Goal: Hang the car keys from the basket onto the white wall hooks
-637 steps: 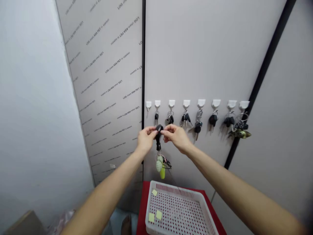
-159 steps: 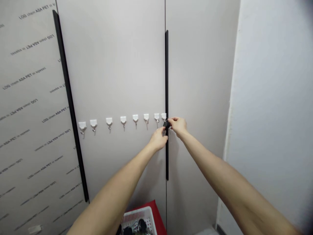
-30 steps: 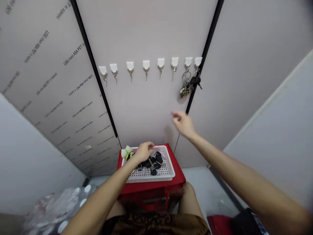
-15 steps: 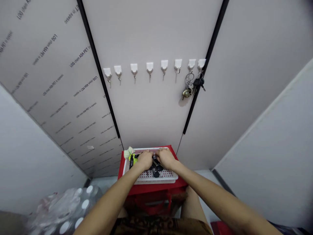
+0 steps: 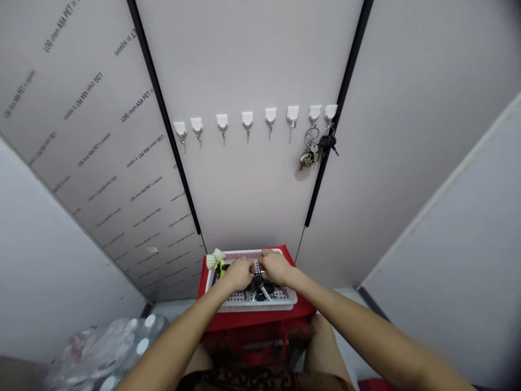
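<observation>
Over a white plastic basket [image 5: 290, 300], my left hand [image 5: 241, 273] and my right hand [image 5: 274, 265] meet with fingers curled and closed. Between them is a bunch of keys [image 5: 262, 287] with black heads, and both hands grip it near its ring. The fingertips are partly hidden, so the exact grip of each finger does not show. More dark keys lie in the basket under the hands. At the basket's left end are a yellow-green and black key tag [image 5: 218, 270] and a pale checkered bow [image 5: 215, 258].
A row of white hooks [image 5: 247, 120] runs along the wall panel. Key bunches [image 5: 309, 155] hang from the two rightmost hooks. The basket stands on a red box or bag [image 5: 303, 309]. Plastic-wrapped bottles [image 5: 142, 346] are on the floor at left.
The keys between my hands now show more clearly, with a key blade hanging toward me. My hands stay over the basket; the view has tilted slightly.
</observation>
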The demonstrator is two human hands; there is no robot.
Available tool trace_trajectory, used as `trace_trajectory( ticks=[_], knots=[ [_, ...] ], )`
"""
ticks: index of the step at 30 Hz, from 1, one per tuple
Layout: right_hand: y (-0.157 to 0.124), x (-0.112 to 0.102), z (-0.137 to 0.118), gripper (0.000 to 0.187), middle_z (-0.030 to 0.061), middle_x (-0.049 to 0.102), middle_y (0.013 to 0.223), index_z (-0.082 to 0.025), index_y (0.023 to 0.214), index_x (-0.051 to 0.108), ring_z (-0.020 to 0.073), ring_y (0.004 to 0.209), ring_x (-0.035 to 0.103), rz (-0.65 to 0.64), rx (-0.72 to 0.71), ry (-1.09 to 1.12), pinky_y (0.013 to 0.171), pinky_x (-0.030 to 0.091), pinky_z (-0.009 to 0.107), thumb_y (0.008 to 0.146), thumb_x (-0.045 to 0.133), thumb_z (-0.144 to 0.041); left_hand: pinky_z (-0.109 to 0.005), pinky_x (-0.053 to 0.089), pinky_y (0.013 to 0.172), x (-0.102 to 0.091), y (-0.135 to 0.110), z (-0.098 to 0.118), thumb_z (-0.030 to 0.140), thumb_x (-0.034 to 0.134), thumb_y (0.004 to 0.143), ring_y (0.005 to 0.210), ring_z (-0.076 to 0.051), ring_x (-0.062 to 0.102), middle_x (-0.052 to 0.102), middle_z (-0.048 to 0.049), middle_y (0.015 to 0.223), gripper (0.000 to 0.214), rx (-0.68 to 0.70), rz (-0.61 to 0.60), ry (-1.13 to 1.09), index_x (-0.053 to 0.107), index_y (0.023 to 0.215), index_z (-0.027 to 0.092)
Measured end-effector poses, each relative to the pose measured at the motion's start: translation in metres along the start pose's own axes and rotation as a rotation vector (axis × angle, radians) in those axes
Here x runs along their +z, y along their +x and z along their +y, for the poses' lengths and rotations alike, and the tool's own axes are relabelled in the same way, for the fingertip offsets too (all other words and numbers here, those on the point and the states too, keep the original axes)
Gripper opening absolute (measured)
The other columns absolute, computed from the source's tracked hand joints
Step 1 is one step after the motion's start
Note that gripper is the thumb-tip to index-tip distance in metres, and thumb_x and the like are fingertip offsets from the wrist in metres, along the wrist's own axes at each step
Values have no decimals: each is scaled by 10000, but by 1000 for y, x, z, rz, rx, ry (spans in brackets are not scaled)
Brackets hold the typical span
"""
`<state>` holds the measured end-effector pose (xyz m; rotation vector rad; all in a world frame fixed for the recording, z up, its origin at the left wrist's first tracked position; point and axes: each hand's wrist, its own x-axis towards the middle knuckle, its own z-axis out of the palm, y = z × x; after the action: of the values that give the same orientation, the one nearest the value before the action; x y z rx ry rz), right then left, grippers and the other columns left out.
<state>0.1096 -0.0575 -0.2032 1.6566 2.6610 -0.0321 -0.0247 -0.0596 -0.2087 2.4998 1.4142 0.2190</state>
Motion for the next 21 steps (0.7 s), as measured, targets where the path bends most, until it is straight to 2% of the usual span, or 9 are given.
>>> trace_trajectory(
  ticks=[4, 9, 14, 18, 21],
  knots=[
    [-6, -9, 9, 144, 33, 558, 610, -156, 637, 549, 118, 581, 478, 9, 1, 178, 498, 303, 193, 554, 432, -150, -230, 355, 611, -4, 0, 4, 74, 361, 539, 676, -144, 487, 562, -39, 701, 220, -27, -10, -107, 536, 642, 160],
    [-6, -35, 18, 113, -31, 464, 490, -147, 614, 521, 52, 456, 380, 167, 11, 532, 445, 275, 158, 578, 414, -145, -221, 347, 662, -7, 8, 12, 162, 405, 604, 742, -128, 473, 549, -33, 827, 275, -2, 147, -454, 486, 866, 156],
    [-5, -62, 23, 58, -48, 444, 481, -138, 605, 482, 48, 447, 395, 250, 0, 901, 464, 315, 170, 570, 448, -169, -209, 344, 574, -13, 20, 23, 265, 409, 641, 602, -100, 442, 511, 3, 625, 180, 29, 198, -829, 516, 673, 124],
    [0, -85, 29, 147, -46, 470, 543, -143, 691, 437, 55, 486, 445, 391, 10, 1210, 519, 362, 200, 555, 481, -180, -199, 349, 549, -29, 26, 39, 315, 456, 614, 557, -76, 437, 482, 19, 597, 249, 20, 212, -1241, 491, 765, 120],
    [4, -109, 37, 195, -50, 470, 538, -147, 694, 425, 55, 491, 451, 525, 28, 1307, 532, 374, 212, 532, 517, -203, -199, 358, 545, -50, 35, 50, 334, 475, 601, 540, -68, 451, 488, 17, 607, 293, 9, 253, -1403, 455, 809, 130]
  ],
)
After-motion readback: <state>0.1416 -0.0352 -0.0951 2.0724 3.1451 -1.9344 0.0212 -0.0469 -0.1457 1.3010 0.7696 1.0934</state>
